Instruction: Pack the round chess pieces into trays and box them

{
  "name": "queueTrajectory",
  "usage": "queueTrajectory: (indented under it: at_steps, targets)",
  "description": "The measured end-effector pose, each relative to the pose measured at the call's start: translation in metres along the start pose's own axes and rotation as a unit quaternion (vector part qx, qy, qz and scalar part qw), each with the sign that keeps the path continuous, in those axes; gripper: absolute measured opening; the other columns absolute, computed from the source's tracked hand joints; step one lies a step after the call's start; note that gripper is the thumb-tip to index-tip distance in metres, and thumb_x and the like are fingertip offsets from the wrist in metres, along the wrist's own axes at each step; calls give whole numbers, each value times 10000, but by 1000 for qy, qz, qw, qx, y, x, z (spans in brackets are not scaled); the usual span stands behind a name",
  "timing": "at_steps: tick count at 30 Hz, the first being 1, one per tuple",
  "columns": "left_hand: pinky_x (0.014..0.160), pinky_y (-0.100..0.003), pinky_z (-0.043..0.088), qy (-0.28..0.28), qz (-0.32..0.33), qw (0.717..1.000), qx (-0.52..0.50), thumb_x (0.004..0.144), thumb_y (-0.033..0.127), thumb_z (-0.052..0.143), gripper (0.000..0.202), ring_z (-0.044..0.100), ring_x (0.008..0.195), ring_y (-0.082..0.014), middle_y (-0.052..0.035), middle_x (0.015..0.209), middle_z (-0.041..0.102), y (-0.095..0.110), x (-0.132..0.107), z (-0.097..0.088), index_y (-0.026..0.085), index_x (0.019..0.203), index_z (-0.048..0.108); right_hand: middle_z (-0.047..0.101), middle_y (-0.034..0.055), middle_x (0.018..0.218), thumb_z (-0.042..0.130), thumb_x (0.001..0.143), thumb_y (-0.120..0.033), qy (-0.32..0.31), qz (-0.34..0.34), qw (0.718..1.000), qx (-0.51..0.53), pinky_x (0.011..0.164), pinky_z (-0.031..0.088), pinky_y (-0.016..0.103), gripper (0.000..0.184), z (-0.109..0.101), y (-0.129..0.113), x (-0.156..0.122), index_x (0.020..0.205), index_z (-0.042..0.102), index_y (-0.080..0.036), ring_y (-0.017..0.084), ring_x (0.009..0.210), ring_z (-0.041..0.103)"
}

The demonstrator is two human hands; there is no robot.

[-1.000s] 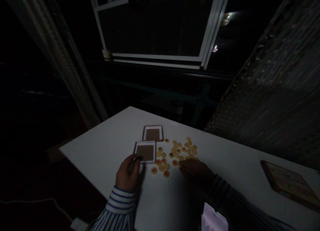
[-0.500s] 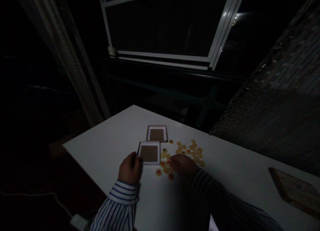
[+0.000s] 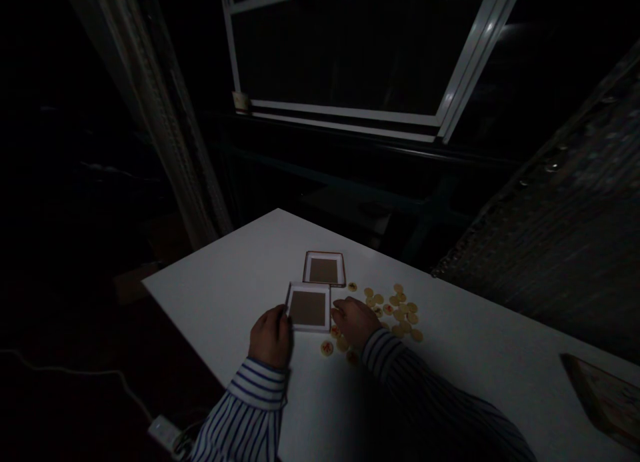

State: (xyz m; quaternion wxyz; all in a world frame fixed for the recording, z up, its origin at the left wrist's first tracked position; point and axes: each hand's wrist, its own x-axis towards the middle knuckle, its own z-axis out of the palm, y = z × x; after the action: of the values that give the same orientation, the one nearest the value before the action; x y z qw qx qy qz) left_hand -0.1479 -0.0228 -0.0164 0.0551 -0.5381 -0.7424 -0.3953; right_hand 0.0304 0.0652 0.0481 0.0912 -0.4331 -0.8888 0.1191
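Round game pieces (image 3: pixel 399 309) are lying loose on the white tabletop (image 3: pixel 230 269), most of them clustering to the right of our right hand (image 3: pixel 354 321). A few others, some showing red marks, are lying partly under that hand and near the right front corner of the near tray (image 3: pixel 307 309), while one dark-marked piece (image 3: pixel 353 287) is lying just beside the far tray (image 3: pixel 324 271).

With our left hand (image 3: pixel 269 337) we are touching the near tray's left rim, thumb and fingers curling close together; we cannot tell whether they are pinching it. Our right hand is bending its fingers inward at the tray's right rim, and we cannot tell whether it is pinching a piece.

Both trays are lying flat, brown inside with pale borders, the far one sitting right behind the near one. We are wearing striped sleeves (image 3: pixel 255 389). A flat brown-edged panel (image 3: pixel 607 402) is lying well apart at the right, and a power strip (image 3: pixel 165 434) is showing at the lower left.
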Motion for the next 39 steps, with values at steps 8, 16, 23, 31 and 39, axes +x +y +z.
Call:
queueTrajectory:
  at_steps: [8, 16, 23, 31, 39]
  targets:
    - [775, -356, 472, 6, 18, 1000, 6, 788, 261, 357, 355, 591, 856, -229, -140, 910, 641, -4, -1, 1, 69, 989, 578, 619, 70, 823, 338, 825, -303, 0, -6, 1000, 2, 695, 323, 239, 307, 7, -2, 5, 777, 613, -175, 158, 801, 548]
    - [756, -349, 483, 12, 18, 1000, 1, 792, 260, 348, 346, 599, 840, -219, -132, 903, 648, -3, -2, 1, 77, 978, 576, 631, 69, 830, 335, 824, -298, -5, 8, 1000, -12, 670, 327, 244, 301, 6, -4, 7, 797, 610, -179, 161, 787, 564]
    - [763, -353, 484, -1, 2, 1000, -21, 796, 284, 349, 367, 597, 859, -220, -132, 935, 641, -10, -3, 4, 81, 1028, 548, 634, 63, 819, 341, 822, -290, 1, 12, 1000, 11, 662, 326, 228, 297, 10, -3, 9, 771, 611, -178, 148, 780, 559]
    - [752, -328, 480, 20, -65, 994, -91, 803, 322, 346, 363, 594, 876, -207, -102, 971, 630, 0, -6, -2, 138, 1057, 528, 643, 35, 831, 367, 800, -237, 22, 0, 993, 118, 664, 355, 196, 262, 5, -5, 4, 848, 618, -182, 125, 766, 558]
    - [700, -313, 476, 21, -121, 978, -169, 779, 383, 387, 378, 608, 783, -193, -73, 918, 642, 11, -7, -9, 177, 1068, 519, 657, 27, 907, 397, 788, -203, 20, 17, 974, 226, 712, 418, 230, 297, -2, -6, -3, 1015, 588, -204, 143, 808, 588]
